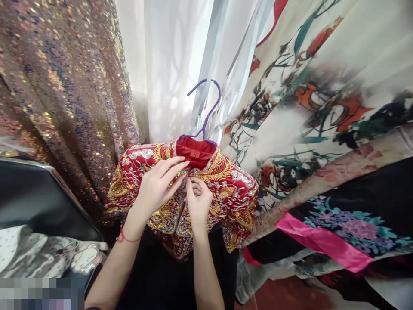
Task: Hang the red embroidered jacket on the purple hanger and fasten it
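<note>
A short red jacket with dense gold and silver embroidery hangs on a purple hanger. Its stand-up collar shows a red lining and a small size label marked S. At the front of the neck opening, my left hand grips the left collar edge, its fingers reaching across the top and its thumb hidden. My right hand pinches the other front edge close beside it, fingers curled. The fingertips of both hands nearly meet at the throat of the jacket. Any fastening between them is too small to make out.
A sequined gold-pink fabric hangs at left, above a black chair back and spotted cloth. White curtains hang behind. On the right are a flower-printed cloth and black embroidered fabric with a pink ribbon.
</note>
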A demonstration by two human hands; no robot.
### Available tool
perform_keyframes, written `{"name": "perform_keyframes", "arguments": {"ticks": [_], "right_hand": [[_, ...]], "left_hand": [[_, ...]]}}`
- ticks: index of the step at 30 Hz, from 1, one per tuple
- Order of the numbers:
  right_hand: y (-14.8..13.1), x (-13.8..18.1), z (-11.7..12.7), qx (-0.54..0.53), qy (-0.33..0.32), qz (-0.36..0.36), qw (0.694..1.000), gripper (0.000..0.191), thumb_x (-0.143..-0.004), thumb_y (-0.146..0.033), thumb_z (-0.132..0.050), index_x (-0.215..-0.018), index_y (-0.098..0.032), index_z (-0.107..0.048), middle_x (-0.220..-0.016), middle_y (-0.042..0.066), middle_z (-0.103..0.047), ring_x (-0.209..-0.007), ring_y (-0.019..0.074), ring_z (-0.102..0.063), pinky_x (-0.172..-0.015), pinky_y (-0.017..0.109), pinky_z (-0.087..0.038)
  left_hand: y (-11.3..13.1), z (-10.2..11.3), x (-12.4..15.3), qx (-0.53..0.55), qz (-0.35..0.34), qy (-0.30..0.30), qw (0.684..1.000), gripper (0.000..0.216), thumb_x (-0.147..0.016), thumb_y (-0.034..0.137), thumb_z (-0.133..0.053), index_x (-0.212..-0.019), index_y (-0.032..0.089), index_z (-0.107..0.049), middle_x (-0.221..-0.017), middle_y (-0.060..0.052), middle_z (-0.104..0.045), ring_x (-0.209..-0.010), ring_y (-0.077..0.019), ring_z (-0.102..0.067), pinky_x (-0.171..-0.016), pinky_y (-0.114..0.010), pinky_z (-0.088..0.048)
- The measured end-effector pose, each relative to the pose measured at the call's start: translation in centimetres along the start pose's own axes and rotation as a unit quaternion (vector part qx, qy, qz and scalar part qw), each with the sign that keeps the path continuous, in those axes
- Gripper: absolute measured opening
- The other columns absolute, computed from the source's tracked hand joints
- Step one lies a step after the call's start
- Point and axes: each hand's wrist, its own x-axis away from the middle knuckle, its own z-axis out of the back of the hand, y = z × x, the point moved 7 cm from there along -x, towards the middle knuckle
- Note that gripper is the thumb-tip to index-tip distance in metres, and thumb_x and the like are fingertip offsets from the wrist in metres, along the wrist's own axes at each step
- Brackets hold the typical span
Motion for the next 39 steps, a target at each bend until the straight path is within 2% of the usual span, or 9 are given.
{"name": "perform_keyframes", "arguments": {"ticks": [6,14,18,21,24,27,30,33,39], "right_hand": [[-0.3,-0.6,-0.6,-0.038,-0.044,-0.016,0.998,0.033,-0.082,-0.05,-0.07,-0.084,-0.017,-0.067,-0.057,-0.002,-0.063,-0.044,0.0093,-0.053,-0.041,0.02,-0.043],[-1.2,0.8,-0.5,-0.115,-0.062,-0.033,0.991,0.031,-0.082,-0.047,-0.073,-0.082,-0.017,-0.067,-0.058,-0.004,-0.061,-0.041,0.0064,-0.049,-0.042,0.02,-0.039],[-1.1,0.8,0.2,-0.035,-0.009,-0.015,0.999,0.036,-0.083,-0.051,-0.072,-0.07,-0.018,-0.064,-0.053,-0.005,-0.056,-0.043,0.0078,-0.047,-0.045,0.022,-0.038],[-3.0,0.6,1.7,0.095,0.024,0.075,0.992,0.039,-0.086,-0.048,-0.071,-0.062,-0.018,-0.063,-0.055,-0.003,-0.058,-0.049,0.0087,-0.048,-0.053,0.024,-0.042],[-6.7,0.7,4.4,0.172,0.052,0.238,0.955,0.031,-0.092,-0.04,-0.066,-0.069,-0.019,-0.066,-0.061,-0.002,-0.063,-0.053,0.01,-0.052,-0.055,0.024,-0.043],[-9.8,0.6,9.2,0.265,0.181,0.377,0.869,0.02,-0.094,-0.036,-0.066,-0.082,-0.02,-0.069,-0.074,0.002,-0.068,-0.067,0.0142,-0.06,-0.068,0.028,-0.048],[-9.9,-1.8,11.7,0.401,0.148,0.403,0.809,0.037,-0.091,-0.052,-0.067,-0.107,-0.019,-0.069,-0.104,0.011,-0.071,-0.098,0.0244,-0.065,-0.088,0.039,-0.048],[-8.1,-3.9,11.9,0.458,0.007,0.418,0.784,0.052,-0.091,-0.06,-0.064,-0.121,-0.018,-0.064,-0.108,0.01,-0.072,-0.096,0.0234,-0.066,-0.086,0.036,-0.047],[-8.4,-3.3,12.7,0.413,0.016,0.491,0.767,0.028,-0.098,-0.045,-0.062,-0.093,-0.018,-0.069,-0.079,0.005,-0.072,-0.067,0.0153,-0.061,-0.067,0.027,-0.042]], "left_hand": [[-0.7,-2.1,-1.4,-0.08,-0.014,-0.038,0.996,0.016,-0.101,0.024,-0.055,-0.104,0.017,-0.069,-0.104,-0.008,-0.068,-0.093,-0.0189,-0.059,-0.078,-0.031,-0.054],[0.6,0.5,-1.5,-0.038,-0.019,-0.006,0.999,0.01,-0.096,0.021,-0.063,-0.1,0.021,-0.071,-0.102,-0.004,-0.075,-0.096,-0.022,-0.058,-0.083,-0.038,-0.052],[1.1,1.1,-2.0,-0.079,-0.017,0.012,0.997,0.006,-0.095,0.022,-0.065,-0.097,0.023,-0.07,-0.117,-0.007,-0.072,-0.117,-0.0276,-0.056,-0.096,-0.047,-0.049],[0.4,1.4,-2.6,-0.064,0.003,0.0,0.998,0.006,-0.093,0.03,-0.068,-0.096,0.025,-0.069,-0.14,-0.01,-0.059,-0.136,-0.0313,-0.047,-0.112,-0.054,-0.041],[-1.7,2.6,-3.0,-0.029,0.041,0.007,0.999,0.047,-0.085,0.049,-0.075,-0.124,0.026,-0.062,-0.154,-0.013,-0.045,-0.145,-0.0344,-0.039,-0.119,-0.056,-0.035],[-5.2,3.0,-2.6,0.004,0.086,-0.016,0.996,0.087,-0.079,0.063,-0.075,-0.148,0.022,-0.041,-0.152,-0.018,-0.048,-0.141,-0.034,-0.046,-0.117,-0.051,-0.038],[-8.8,1.6,-1.4,-0.002,0.105,-0.083,0.991,0.061,-0.09,0.06,-0.064,-0.137,0.023,-0.054,-0.132,-0.013,-0.067,-0.122,-0.0301,-0.062,-0.108,-0.046,-0.042],[-10.8,1.4,-0.7,-0.029,0.095,-0.029,0.995,0.034,-0.099,0.051,-0.052,-0.105,0.022,-0.069,-0.104,-0.008,-0.077,-0.096,-0.0239,-0.07,-0.093,-0.039,-0.046],[-7.8,5.3,-1.6,-0.11,-0.013,0.108,0.988,0.026,-0.096,0.043,-0.063,-0.081,0.022,-0.071,-0.077,-0.001,-0.077,-0.068,-0.0146,-0.066,-0.075,-0.029,-0.045]]}}
